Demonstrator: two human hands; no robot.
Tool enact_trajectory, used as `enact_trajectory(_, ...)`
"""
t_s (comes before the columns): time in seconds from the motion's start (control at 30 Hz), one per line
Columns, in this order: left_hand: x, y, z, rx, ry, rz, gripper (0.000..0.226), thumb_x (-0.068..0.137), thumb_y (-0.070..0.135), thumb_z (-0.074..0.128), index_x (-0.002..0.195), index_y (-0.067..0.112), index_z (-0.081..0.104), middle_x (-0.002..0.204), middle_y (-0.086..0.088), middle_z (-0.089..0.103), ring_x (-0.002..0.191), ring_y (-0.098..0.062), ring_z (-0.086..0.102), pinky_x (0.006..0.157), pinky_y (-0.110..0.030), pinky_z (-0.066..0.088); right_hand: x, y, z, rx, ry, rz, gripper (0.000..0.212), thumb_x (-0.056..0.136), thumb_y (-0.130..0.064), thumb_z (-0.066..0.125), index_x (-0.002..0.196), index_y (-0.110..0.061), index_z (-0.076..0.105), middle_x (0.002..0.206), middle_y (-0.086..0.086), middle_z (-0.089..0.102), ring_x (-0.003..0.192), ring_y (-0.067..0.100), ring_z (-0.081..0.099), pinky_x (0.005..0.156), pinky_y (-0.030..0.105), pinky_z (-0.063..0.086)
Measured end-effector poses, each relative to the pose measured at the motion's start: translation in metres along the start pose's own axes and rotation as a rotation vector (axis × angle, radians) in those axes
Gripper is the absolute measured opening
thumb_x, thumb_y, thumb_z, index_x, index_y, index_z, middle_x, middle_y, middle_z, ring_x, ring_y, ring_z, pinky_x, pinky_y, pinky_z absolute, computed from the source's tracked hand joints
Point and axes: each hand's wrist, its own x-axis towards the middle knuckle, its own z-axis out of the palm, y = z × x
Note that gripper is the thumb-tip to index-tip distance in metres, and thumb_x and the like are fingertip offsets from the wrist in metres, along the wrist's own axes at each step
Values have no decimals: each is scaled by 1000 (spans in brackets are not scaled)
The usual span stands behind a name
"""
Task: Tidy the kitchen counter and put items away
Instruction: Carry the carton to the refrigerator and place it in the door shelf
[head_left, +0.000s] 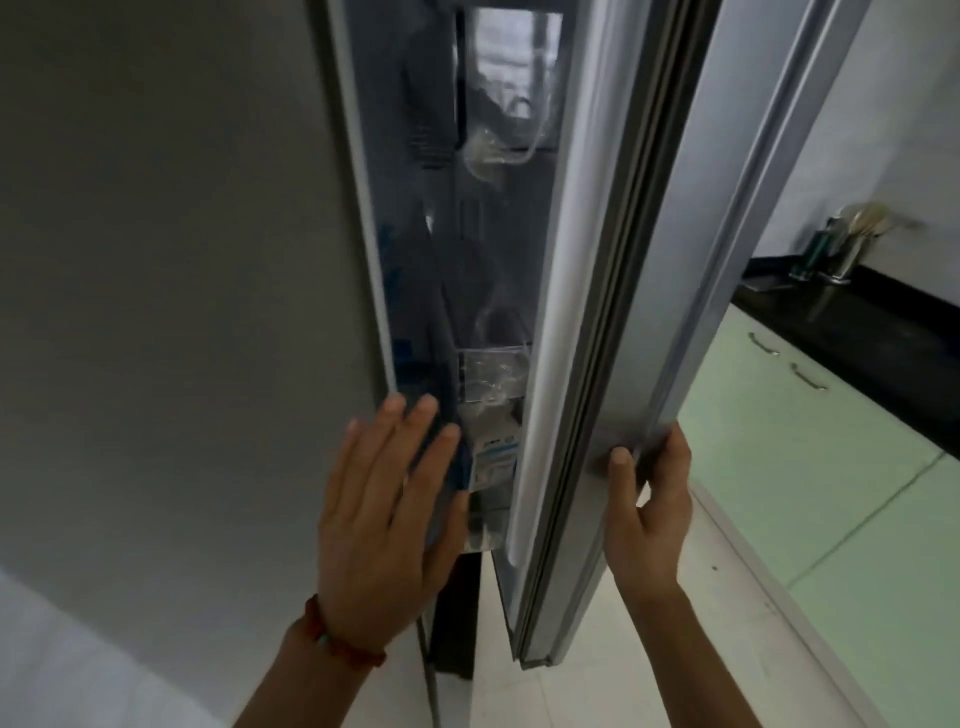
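Right hand: the right hand gripped the fridge door edge, thumb in front, apparently to swing it.
Left hand: the left hand lay flat, fingers straight, at the fridge body edge, holding nothing.
Door: ajar, a carton visible in the gap.
Around: counter with utensil holder, well apart to the right.

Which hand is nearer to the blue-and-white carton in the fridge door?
Left. The left hand lies open just beside the blue-and-white carton; the right hand grips the grey fridge door edge, farther away.
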Motion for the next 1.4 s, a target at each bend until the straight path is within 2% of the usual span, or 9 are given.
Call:
enact_trajectory(0.1,4,-27,-7,117,119,-53,49,92,31,41,136,12,30,148,-4,26,143,-13,10,118,-38,15,-5,-18,20,13,-6,-19,57,83,-41,38,130,-9,39,88,-3,54,73,-12,51,65,-3,38)
enact_trajectory(0.27,-2,-70,19,222,80,-56,63,92,42,32,145,20,4,156,8,-8,144,-15,-1,118,-41,4,-26,-35,55,-29,-93,-42,54,86,-55,36,132,-26,37,101,8,62,85,10,57,72,-1,41)
enact_trajectory(0.43,-9,-81,32,248,124,-11,61,93,42,27,145,20,4,156,6,-7,144,-16,-3,119,-41,-1,-41,-42,86,-54,-222,-62,66,84,-66,33,138,-29,29,128,10,58,115,23,58,93,43,52)
enact_trajectory(0.57,-9,-81,30,198,129,-11,60,93,40,29,145,21,5,156,8,-7,144,-14,-2,119,-39,-1,-43,-41,92,-41,-226,-25,77,82,-70,31,139,-19,31,131,10,56,118,23,56,94,48,51)
enact_trajectory(0.8,-11,-66,23,111,96,-84,64,91,44,34,145,24,5,155,11,-9,144,-13,-4,119,-38,1,-44,-32,63,-168,-289,-78,52,84,-67,28,132,-44,32,139,-14,39,126,-21,30,101,0,26)
enact_trajectory(1.03,-21,19,13,-249,127,-58,33,92,30,39,118,10,45,142,0,37,138,-12,26,106,-40,32,-72,4,-35,-388,-205,16,59,88,-60,28,131,-24,45,139,-10,42,129,-13,28,95,-9,20)
enact_trajectory(1.17,-30,82,33,-496,-100,63,28,89,24,45,113,11,53,118,-9,61,116,-20,50,94,-35,45,-92,17,-116,-538,-85,150,61,83,-55,33,130,-19,49,137,-12,42,117,-22,29,79,-11,29)
enact_trajectory(1.3,-56,144,70,-672,-640,-5,39,87,40,42,116,16,55,114,-5,65,110,-14,55,91,-31,50,-128,34,-209,-674,-9,398,59,83,-56,34,132,-25,45,142,-8,45,109,20,60,84,28,47)
enact_trajectory(1.4,-97,201,97,-746,-1004,-114,49,80,44,42,108,11,63,109,-7,67,106,-20,59,90,-24,46,-169,51,-287,-760,42,611,45,91,-39,46,133,-23,44,144,-5,42,106,29,60,88,31,46)
